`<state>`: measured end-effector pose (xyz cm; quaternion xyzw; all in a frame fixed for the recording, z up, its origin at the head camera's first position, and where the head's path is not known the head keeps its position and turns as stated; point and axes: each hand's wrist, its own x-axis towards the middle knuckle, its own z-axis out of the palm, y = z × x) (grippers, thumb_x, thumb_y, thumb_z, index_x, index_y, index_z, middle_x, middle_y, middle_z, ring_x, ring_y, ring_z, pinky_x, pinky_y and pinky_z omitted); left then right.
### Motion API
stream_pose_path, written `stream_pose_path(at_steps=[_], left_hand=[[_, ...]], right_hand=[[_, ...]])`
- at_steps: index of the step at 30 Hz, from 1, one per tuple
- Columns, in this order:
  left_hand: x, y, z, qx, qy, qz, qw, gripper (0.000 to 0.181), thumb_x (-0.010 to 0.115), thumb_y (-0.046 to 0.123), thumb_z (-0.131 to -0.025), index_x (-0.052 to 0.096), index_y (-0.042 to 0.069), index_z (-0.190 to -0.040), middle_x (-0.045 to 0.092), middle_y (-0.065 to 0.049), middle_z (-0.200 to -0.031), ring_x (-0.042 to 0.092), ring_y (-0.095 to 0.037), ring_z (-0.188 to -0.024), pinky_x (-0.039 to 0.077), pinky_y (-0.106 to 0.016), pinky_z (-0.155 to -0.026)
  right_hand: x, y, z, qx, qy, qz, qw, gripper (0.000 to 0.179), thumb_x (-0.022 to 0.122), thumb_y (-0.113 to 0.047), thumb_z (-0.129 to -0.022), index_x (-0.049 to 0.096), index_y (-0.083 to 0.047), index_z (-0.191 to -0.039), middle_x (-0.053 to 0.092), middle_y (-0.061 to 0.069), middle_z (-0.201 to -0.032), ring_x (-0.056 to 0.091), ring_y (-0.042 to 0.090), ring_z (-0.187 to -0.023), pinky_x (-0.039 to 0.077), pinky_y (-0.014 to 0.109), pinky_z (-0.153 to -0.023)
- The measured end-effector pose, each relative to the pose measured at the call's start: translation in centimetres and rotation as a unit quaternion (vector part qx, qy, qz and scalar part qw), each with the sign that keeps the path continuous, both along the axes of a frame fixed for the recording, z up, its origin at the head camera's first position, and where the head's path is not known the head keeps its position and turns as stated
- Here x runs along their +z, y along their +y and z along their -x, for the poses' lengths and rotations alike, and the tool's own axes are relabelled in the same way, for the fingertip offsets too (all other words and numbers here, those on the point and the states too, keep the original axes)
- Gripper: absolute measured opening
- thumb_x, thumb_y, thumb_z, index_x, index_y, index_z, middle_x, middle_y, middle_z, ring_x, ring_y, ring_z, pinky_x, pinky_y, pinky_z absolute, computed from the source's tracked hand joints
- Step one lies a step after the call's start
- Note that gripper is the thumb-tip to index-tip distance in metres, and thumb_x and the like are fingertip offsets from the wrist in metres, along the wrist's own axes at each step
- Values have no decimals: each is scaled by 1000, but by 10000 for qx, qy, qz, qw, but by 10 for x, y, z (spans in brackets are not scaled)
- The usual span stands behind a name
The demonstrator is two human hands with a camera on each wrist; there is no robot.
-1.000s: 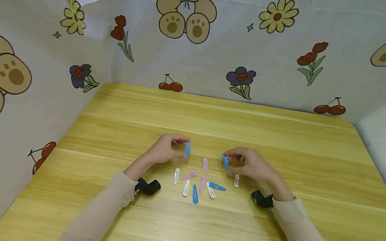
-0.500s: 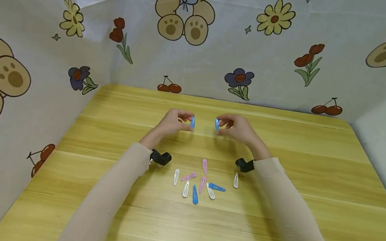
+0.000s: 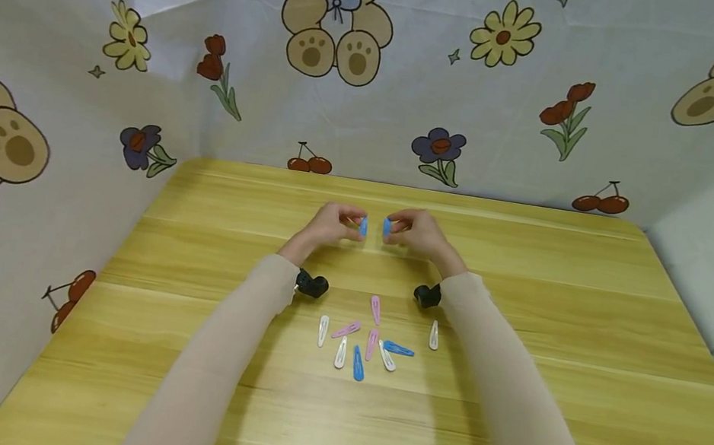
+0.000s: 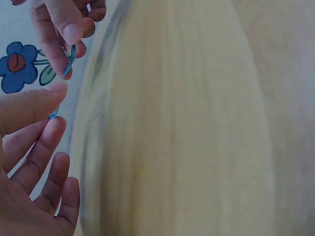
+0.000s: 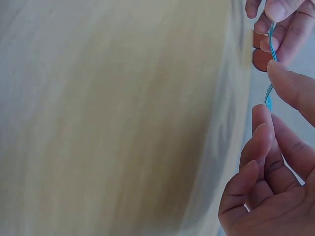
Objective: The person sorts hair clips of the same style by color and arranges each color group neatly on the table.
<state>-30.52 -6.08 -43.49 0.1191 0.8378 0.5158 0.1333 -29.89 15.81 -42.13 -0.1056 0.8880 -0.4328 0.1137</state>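
My left hand (image 3: 330,224) pinches a blue snap hair clip (image 3: 363,226) between thumb and fingers, above the far part of the table. Facing it, my right hand (image 3: 421,233) pinches another blue snap hair clip (image 3: 387,229). A small gap separates the two clips, both held upright. In the right wrist view, the right hand's clip (image 5: 268,96) shows edge-on between thumb and fingertips. Only a sliver of the left hand's clip (image 4: 53,114) shows in the left wrist view; the thumb hides the rest.
Several hair clips lie on the wooden table (image 3: 217,417) nearer the body: pink ones (image 3: 375,310), white ones (image 3: 323,331) and blue ones (image 3: 358,363). One white clip (image 3: 434,335) lies apart, near the right forearm. A patterned cloth (image 3: 370,132) hangs behind the table's far edge.
Both hands have moved from beside the loose clips to the far part of the table, each carrying its blue clip. They have come closer together. The loose clips stay where they were.
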Motion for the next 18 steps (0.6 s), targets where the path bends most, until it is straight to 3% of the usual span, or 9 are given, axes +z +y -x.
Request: stream_pose_path(at_steps=[11,18], left_hand=[[-16,-3,0,49,-46,169,9998,47,76,6,-83,64,7,-128,66,-11,-115,58,-23,-108,46,-35,-96],[-19,-4,-1,25,109,289,9995,47,77,8,-83,64,7,-128,66,-11,-115,59,-24,-109,47,-37,-98]], right_hand=[[-12,-16,4,322,-112,-249,9991,47,80,-13,-81,64,-1,-124,69,10,-98,60,18,-87,45,25,-78],[-13,-20,4,321,-109,-477,9983,47,80,-14,-81,64,-2,-123,67,7,-94,57,16,-84,44,25,-74]])
